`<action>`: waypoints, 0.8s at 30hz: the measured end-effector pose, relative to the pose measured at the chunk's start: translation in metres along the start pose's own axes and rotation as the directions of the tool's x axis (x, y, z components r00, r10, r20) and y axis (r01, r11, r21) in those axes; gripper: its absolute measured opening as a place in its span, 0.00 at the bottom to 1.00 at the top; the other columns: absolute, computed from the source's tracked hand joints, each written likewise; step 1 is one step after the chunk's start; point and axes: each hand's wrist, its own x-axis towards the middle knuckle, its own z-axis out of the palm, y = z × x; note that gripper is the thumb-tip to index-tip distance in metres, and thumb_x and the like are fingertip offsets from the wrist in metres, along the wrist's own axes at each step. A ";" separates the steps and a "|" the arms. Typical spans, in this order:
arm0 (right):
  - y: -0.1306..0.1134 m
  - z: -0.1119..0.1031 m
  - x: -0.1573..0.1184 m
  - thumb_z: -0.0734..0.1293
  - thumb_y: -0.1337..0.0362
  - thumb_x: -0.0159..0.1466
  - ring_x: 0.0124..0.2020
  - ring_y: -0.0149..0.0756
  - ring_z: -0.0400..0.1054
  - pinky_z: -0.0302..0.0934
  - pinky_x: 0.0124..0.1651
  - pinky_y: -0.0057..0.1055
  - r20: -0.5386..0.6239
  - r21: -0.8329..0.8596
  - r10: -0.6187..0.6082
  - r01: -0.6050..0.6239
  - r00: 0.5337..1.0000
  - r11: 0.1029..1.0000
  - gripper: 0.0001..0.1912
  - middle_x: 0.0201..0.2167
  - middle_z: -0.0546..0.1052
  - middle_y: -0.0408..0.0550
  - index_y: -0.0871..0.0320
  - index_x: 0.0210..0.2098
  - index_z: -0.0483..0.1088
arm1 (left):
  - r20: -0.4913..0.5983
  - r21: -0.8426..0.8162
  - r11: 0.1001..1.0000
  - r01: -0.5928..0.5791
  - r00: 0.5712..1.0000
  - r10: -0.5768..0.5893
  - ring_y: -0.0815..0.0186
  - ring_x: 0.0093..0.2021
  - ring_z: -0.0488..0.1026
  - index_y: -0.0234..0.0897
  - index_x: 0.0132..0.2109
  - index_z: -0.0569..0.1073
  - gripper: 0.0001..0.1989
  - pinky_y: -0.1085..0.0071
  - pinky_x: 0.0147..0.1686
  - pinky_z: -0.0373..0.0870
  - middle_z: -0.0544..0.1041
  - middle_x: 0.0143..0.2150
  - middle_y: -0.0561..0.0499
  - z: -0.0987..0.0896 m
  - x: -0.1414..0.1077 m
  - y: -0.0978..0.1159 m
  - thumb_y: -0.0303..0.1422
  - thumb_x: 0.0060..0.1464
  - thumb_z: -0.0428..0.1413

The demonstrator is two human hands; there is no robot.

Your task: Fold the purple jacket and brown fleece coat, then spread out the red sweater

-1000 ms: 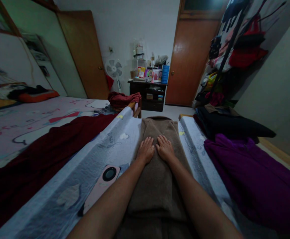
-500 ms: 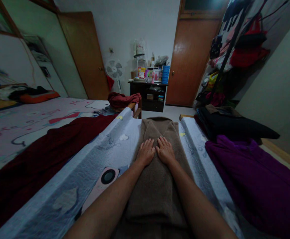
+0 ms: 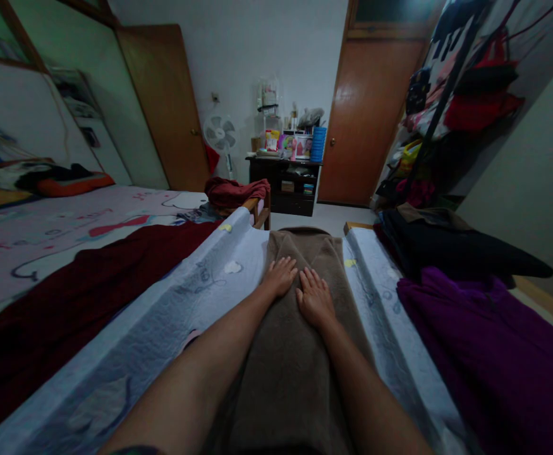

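Observation:
A brown fleece garment (image 3: 299,373), folded into a long narrow strip, lies in front of me on a blue-grey patterned cover (image 3: 214,284). My left hand (image 3: 280,277) rests flat on its upper part, fingers stretched out. Beside it, slightly closer to me, my right hand (image 3: 315,296) lies flat on the same cloth with its fingers spread. Neither hand grips anything. My left forearm hides most of a pink object (image 3: 191,339) on the cover.
A dark red cloth (image 3: 91,297) lies on the left over a pink printed bed cover (image 3: 115,218). At right are a purple garment (image 3: 485,341) and a pile of dark folded clothes (image 3: 456,243). Beyond stand a fan (image 3: 220,134) and a black cabinet (image 3: 283,186).
My right hand has slid slightly toward me, while my left stays near the same spot. My left forearm now covers most of the pink object. The view has shifted a little.

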 end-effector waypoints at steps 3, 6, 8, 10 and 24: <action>0.000 0.001 0.000 0.55 0.59 0.69 0.71 0.43 0.41 0.37 0.68 0.47 -0.007 -0.006 0.004 -0.004 1.000 1.000 0.29 0.70 0.52 0.49 0.58 0.68 0.54 | 0.032 0.007 1.000 0.019 0.999 -0.020 0.55 0.72 0.44 0.40 0.69 0.55 0.28 0.49 0.67 0.41 0.49 0.72 0.44 -0.003 0.018 -0.001 0.44 0.66 0.36; -0.001 0.001 -0.001 0.55 0.59 0.69 0.71 0.43 0.41 0.37 0.68 0.46 -0.013 -0.010 0.002 -0.002 1.000 1.000 0.29 0.70 0.52 0.48 0.58 0.68 0.54 | 0.071 0.012 0.998 0.063 0.995 -0.064 0.50 0.72 0.42 0.39 0.70 0.52 0.32 0.48 0.66 0.41 0.46 0.73 0.40 -0.004 0.034 -0.002 0.48 0.64 0.37; -0.001 0.000 -0.001 0.55 0.59 0.69 0.71 0.42 0.41 0.37 0.68 0.46 -0.010 -0.015 0.002 -0.002 1.000 1.000 0.29 0.70 0.53 0.48 0.59 0.68 0.54 | 0.095 0.014 0.996 0.092 0.991 -0.093 0.49 0.72 0.39 0.40 0.71 0.50 0.34 0.48 0.67 0.40 0.43 0.73 0.41 -0.004 0.044 -0.002 0.50 0.63 0.38; -0.002 -0.001 0.000 0.54 0.59 0.69 0.71 0.42 0.41 0.37 0.68 0.45 -0.001 -0.024 0.004 -0.004 1.000 1.000 0.29 0.70 0.52 0.48 0.61 0.68 0.54 | 0.112 0.015 0.993 0.118 0.986 -0.119 0.50 0.72 0.37 0.42 0.71 0.49 0.35 0.50 0.67 0.39 0.41 0.74 0.43 -0.004 0.052 -0.003 0.53 0.62 0.38; -0.001 -0.001 -0.002 0.54 0.59 0.69 0.71 0.40 0.40 0.35 0.69 0.45 0.007 -0.004 0.011 -0.011 1.000 1.000 0.29 0.70 0.51 0.46 0.59 0.68 0.54 | 0.012 -0.032 0.961 0.273 0.962 -0.273 0.47 0.72 0.33 0.41 0.72 0.46 0.41 0.50 0.67 0.39 0.38 0.74 0.42 0.005 0.085 -0.012 0.58 0.59 0.36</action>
